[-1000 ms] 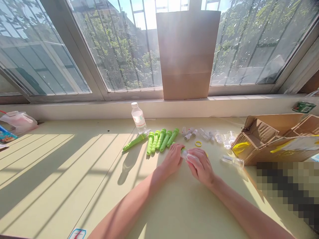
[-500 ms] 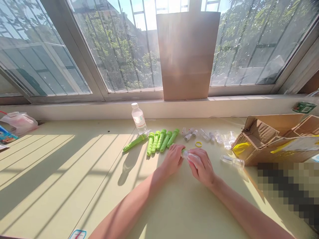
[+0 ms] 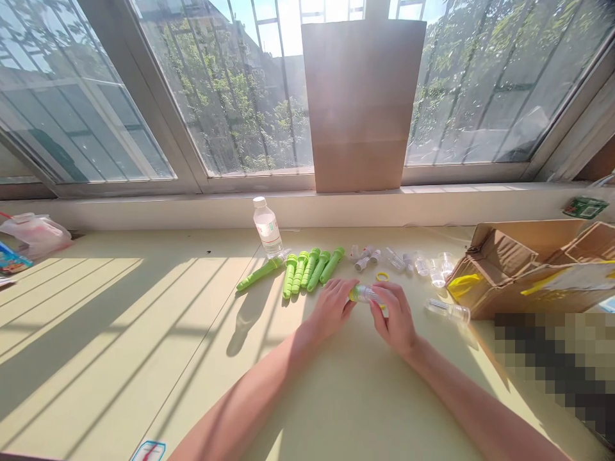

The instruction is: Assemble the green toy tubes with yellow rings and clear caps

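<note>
Between my two hands lies a clear plastic tube [image 3: 368,294] with a green and yellow part at its left end. My left hand [image 3: 332,307] is closed on that green end, and my right hand [image 3: 394,315] grips the clear right end. Just beyond my left hand several green ribbed sticks [image 3: 313,270] lie side by side, and another green stick [image 3: 259,275] lies slanted to their left. A yellow ring [image 3: 382,276] rests behind my right hand. Small clear pieces [image 3: 368,256] and clear cups [image 3: 437,272] are scattered farther back.
A water bottle [image 3: 268,227] stands behind the green sticks. At the right is an open cardboard box [image 3: 533,282], with a clear tube [image 3: 448,311] lying before it. A pinkish plastic bag [image 3: 41,237] is at the far left. Cardboard [image 3: 362,105] leans against the window.
My right hand has shifted slightly and its fingers cover less of the clear tube. More of the tube and its green and yellow end now shows.
</note>
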`<move>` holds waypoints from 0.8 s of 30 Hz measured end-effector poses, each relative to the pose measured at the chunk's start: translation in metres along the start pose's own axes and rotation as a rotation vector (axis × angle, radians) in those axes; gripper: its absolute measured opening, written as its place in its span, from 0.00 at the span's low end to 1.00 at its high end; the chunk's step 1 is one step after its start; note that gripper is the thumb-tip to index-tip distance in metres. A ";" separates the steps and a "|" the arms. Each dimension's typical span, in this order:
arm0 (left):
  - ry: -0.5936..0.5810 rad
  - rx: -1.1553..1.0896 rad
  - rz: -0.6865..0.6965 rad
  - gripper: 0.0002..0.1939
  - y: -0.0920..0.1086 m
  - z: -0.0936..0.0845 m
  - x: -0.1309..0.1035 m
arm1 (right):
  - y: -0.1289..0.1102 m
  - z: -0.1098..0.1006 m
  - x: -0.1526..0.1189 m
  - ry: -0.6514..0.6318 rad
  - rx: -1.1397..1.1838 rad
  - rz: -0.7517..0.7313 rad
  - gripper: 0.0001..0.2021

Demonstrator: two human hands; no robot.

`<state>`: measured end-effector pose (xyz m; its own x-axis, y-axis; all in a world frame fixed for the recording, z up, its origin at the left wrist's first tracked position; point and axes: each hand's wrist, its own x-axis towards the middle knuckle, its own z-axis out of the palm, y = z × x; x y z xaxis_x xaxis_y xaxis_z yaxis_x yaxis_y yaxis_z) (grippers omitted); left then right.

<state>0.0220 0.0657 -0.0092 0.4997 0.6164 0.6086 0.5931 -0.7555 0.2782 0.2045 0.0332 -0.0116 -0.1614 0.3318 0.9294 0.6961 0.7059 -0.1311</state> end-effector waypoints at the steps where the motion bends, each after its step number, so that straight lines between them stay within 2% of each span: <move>1: 0.007 0.006 0.002 0.16 0.000 0.000 0.000 | 0.000 0.000 0.000 0.005 0.006 0.010 0.18; 7: 0.031 0.027 -0.032 0.18 -0.005 0.007 -0.003 | -0.001 0.000 0.002 0.044 0.039 0.106 0.15; 14: -0.001 0.066 -0.051 0.18 -0.007 0.011 -0.005 | 0.003 -0.004 0.000 0.002 0.085 0.307 0.08; 20: -0.044 0.103 -0.075 0.18 -0.006 0.011 -0.006 | 0.008 -0.009 0.001 -0.043 0.140 0.351 0.14; 24: -0.074 0.121 -0.120 0.19 -0.006 0.009 -0.006 | 0.006 -0.008 -0.001 -0.064 0.139 0.463 0.13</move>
<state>0.0213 0.0684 -0.0215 0.4627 0.7187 0.5190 0.7208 -0.6458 0.2517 0.2143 0.0320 -0.0102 0.0976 0.6652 0.7403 0.6059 0.5504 -0.5745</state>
